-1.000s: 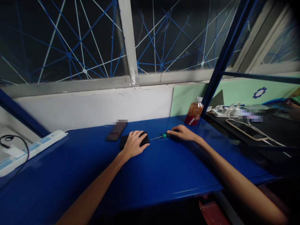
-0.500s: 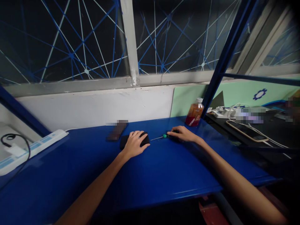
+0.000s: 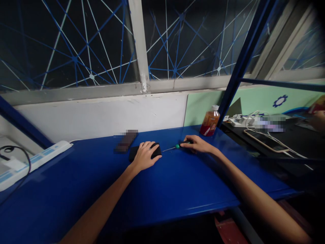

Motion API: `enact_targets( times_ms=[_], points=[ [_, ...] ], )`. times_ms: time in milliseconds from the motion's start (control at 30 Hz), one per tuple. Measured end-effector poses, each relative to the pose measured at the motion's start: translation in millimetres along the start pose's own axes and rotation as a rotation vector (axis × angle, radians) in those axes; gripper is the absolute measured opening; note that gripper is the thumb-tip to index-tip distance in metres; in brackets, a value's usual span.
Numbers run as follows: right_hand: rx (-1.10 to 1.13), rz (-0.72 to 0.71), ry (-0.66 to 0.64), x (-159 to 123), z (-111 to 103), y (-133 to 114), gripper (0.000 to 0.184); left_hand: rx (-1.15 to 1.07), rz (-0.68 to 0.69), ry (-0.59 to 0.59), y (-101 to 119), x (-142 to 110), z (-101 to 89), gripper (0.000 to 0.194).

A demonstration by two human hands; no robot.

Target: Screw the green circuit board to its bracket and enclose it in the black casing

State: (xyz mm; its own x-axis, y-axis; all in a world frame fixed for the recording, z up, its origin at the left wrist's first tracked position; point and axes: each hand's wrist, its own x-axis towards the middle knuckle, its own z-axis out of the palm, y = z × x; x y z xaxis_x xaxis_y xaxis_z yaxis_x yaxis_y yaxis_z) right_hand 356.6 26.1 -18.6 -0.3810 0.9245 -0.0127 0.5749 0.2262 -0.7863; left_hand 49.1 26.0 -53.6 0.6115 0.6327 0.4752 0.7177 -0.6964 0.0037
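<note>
My left hand [image 3: 144, 157] lies over a black rectangular case [image 3: 132, 154] on the blue table, its fingers and thumb gripping the top and near side. Part of the case is hidden under the palm. My right hand [image 3: 199, 143] is closed round the dark handle of a screwdriver [image 3: 177, 146] with a green collar. The thin metal shaft points left, almost level, and its tip meets the right end of the case; whether it sits in a screw is too small to tell. A tiny speck lies on the table below the shaft.
Behind the case lies a dark, blurred flat object [image 3: 127, 141]. A drink bottle [image 3: 210, 121] stands at the back right, by a blue frame post. A white power strip [image 3: 52, 154] runs along the left. Rightward, a black desk holds a phone [image 3: 265, 140] and cables; another person's hand [image 3: 319, 120] shows there.
The view has shifted very slightly. Both my hands, the case and the screwdriver keep nearly the same places. At the far right edge, another person's hand now shows more clearly.
</note>
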Motion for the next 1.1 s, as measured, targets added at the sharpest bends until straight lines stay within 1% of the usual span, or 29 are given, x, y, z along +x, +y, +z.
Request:
enact_targets(
  times_ms=[133,200,267,367,433,500,600,667,733,833,900,1000,1100],
  points=[
    [-0.196,-0.035,0.074,2.3,4.5,-3.5,0.052,-0.001,-0.001,0.0,0.3,-0.1,-0.3,0.047],
    [-0.234,-0.071,0.123,2.7,6.8,-3.0,0.049,-0.003,-0.002,0.0,0.1,-0.1,-0.1,0.047],
    [-0.196,-0.068,0.122,2.1,7.5,-1.0,0.042,0.0,-0.004,-0.005,0.0,0.1,0.1,0.048],
    [-0.059,-0.01,0.022,0.4,6.0,2.3,0.05,0.008,-0.003,-0.019,0.3,0.5,-0.2,0.049],
    [-0.02,0.007,-0.028,0.0,5.0,3.0,0.048,0.011,-0.003,-0.022,0.6,0.7,-0.9,0.049],
    [-0.073,-0.001,-0.023,0.6,5.1,1.9,0.046,0.01,-0.004,-0.021,0.9,0.8,-1.5,0.048],
    [-0.2,-0.051,0.045,2.5,6.8,-0.9,0.053,0.007,-0.004,-0.016,0.8,0.8,-1.5,0.048],
    [-0.22,-0.092,0.093,3.2,7.7,-1.4,0.05,0.007,-0.003,-0.016,0.4,0.8,-0.8,0.048],
    [-0.165,-0.09,0.09,2.7,7.7,-0.1,0.042,0.007,-0.002,-0.015,0.0,0.8,-0.1,0.048],
    [-0.015,-0.026,0.004,0.9,6.1,2.9,0.048,0.008,0.001,-0.012,-0.4,0.8,0.6,0.048],
    [0.022,-0.001,-0.022,-0.1,5.0,2.9,0.046,0.009,0.0,-0.017,-0.4,0.8,0.5,0.048],
    [-0.106,-0.04,0.026,0.1,4.7,-1.0,0.042,0.013,-0.006,-0.03,0.0,0.8,-0.1,0.05],
    [-0.259,-0.096,0.082,1.4,6.3,-5.9,0.049,0.013,-0.005,-0.033,0.6,0.7,-0.8,0.05]
  ],
)
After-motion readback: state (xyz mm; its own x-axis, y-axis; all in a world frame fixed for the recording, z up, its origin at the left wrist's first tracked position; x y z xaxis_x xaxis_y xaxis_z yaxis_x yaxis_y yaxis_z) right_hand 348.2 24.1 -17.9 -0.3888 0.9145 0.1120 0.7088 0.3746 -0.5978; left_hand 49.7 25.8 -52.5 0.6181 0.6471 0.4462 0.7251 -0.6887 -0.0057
